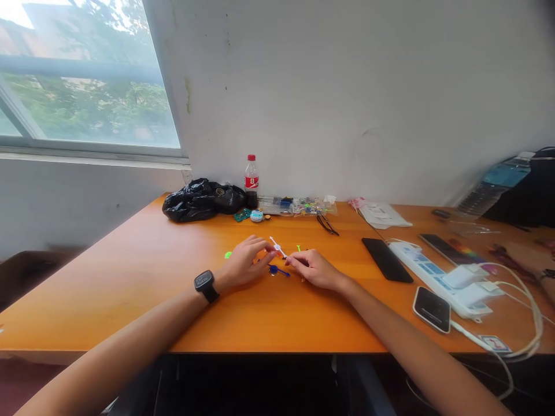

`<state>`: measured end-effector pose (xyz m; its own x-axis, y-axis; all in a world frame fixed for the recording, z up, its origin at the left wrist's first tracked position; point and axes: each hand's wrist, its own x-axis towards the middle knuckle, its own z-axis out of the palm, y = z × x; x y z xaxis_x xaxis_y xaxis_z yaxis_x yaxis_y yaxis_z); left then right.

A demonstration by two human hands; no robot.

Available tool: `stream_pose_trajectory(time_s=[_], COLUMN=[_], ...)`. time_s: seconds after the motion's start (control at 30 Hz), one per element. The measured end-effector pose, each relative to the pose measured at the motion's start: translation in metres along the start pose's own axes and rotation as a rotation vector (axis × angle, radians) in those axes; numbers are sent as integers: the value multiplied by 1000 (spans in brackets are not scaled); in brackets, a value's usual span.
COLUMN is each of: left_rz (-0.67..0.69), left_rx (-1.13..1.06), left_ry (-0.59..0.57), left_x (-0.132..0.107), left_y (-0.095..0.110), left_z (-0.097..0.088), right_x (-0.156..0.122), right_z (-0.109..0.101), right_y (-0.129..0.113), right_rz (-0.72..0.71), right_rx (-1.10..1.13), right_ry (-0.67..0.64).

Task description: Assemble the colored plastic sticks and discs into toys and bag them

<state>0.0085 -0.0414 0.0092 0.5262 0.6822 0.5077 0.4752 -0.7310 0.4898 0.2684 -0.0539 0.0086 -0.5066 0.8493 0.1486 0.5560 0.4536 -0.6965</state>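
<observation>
— What have you got hold of?

— My left hand point(246, 261) has its thumb and fingertips pinched close on a thin white stick point(276, 247), just above the table point(130, 277). The stick slants down toward my other hand.

— Does that one grip it too?

— I cannot tell. My right hand point(315, 269) rests on the table with its fingers curled in and the tips at the stick's lower end. Whether they clasp it or only touch it is too small to make out.

— Anything under them?

— A blue piece point(276, 269) lies on the table between my hands, its shape unclear. A green bit point(228, 255) lies just beside my left knuckles, half hidden by them.

— Further off?

— A bag point(199, 199) and a bottle point(251, 173) stand by the wall, with a clear packet point(295, 205) of coloured parts beside them, too blurred to name. Well to my right lie a phone point(387, 260) and a power strip point(437, 277). My watch point(205, 284) is on my left wrist, and both forearms are cut off by the lower edge.
</observation>
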Motion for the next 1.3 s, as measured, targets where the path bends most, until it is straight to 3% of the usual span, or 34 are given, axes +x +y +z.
stream_pose_trajectory(time_s=[0.17,0.37,0.43,0.57,0.7,0.77,0.97,1.3], left_rz=[-12,-66,-92,-155,-196,-202,-229,-348], left_rx=[48,103,104,126,158,163,164,234], left_ry=[60,20,30,23,1,3,34,-139], left_x=[3,4,5,5,5,6,9,10], left_y=[-9,-19,-22,-32,-40,-44,-52,-48], left_z=[-9,-11,-12,-13,-13,-13,-20,-36], right_x=[0,-2,-2,3,10,10,5,4], right_z=[-2,-14,-19,-24,-27,-27,-24,-36], right_y=[2,1,-1,2,18,30,50,46], right_rz=[92,167,153,154,124,85,59,88], right_rx=[151,481,518,528,345,175,-162,-356], right_ry=[-4,-257,-235,-39,176,222,116,158])
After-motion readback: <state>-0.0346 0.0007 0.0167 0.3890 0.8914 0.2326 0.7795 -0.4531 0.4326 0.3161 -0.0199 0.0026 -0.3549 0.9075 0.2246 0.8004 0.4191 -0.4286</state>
